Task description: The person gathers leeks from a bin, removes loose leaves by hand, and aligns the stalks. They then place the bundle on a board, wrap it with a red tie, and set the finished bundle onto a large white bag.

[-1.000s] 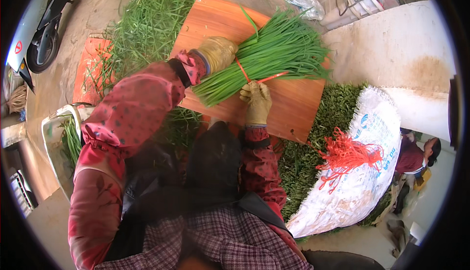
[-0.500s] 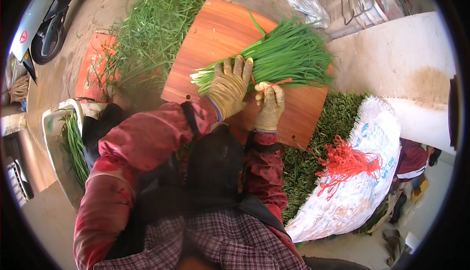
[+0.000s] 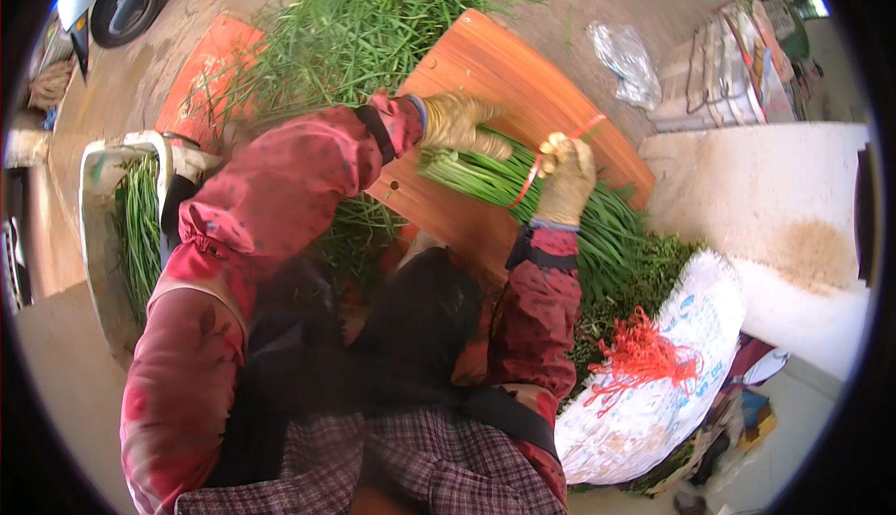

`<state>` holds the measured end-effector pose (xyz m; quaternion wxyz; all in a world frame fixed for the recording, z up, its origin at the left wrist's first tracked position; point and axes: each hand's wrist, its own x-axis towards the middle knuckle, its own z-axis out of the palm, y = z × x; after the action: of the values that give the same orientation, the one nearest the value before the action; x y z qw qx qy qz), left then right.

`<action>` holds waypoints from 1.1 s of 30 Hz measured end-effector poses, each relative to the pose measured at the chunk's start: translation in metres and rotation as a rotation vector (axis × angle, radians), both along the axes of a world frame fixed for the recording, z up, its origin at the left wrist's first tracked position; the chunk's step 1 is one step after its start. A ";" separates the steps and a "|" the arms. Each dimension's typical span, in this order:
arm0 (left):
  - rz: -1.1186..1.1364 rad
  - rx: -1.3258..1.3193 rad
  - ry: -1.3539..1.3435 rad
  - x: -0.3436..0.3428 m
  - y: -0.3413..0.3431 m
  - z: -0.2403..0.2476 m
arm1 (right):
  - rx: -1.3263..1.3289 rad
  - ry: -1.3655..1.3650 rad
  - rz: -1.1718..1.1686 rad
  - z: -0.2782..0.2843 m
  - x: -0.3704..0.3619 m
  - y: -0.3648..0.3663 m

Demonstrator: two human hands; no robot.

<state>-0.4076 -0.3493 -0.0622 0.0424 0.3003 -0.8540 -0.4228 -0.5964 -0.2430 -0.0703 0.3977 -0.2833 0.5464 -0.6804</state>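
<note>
A bundle of long green garlic chives [image 3: 509, 174] slants across a wood-grain board [image 3: 509, 72]. A red string [image 3: 528, 182] runs around the bundle, and its loose end sticks out past my right hand. My right hand [image 3: 567, 179], in a yellowed glove, is closed with thumb and fingertips pinching that string above the bundle. My left hand [image 3: 462, 125], gloved alike and slightly blurred, reaches over the bundle's cut-end side with its fingers stretched out and apart. The palm side of this hand is hidden.
Loose green stalks [image 3: 373, 20] lie heaped beyond the board. On my right, a white woven sack [image 3: 644, 412] bears a tangle of red strings [image 3: 644, 356]. A pale tub [image 3: 98, 235] with greens stands at left. Crumpled clear plastic [image 3: 623, 62] lies at the far right.
The bundle has turned, its leafy end now nearer me on the right. My left hand has lifted from its flat press and shifted; my right hand has moved up and right with the string.
</note>
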 end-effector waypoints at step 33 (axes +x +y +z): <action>0.678 0.806 0.934 0.048 0.027 -0.050 | 0.011 -0.354 0.321 -0.002 -0.035 -0.007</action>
<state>-0.3597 -0.3225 -0.1122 0.4198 0.3293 -0.3824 -0.7544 -0.6310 -0.2500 -0.0722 0.5920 -0.2406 0.4196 -0.6446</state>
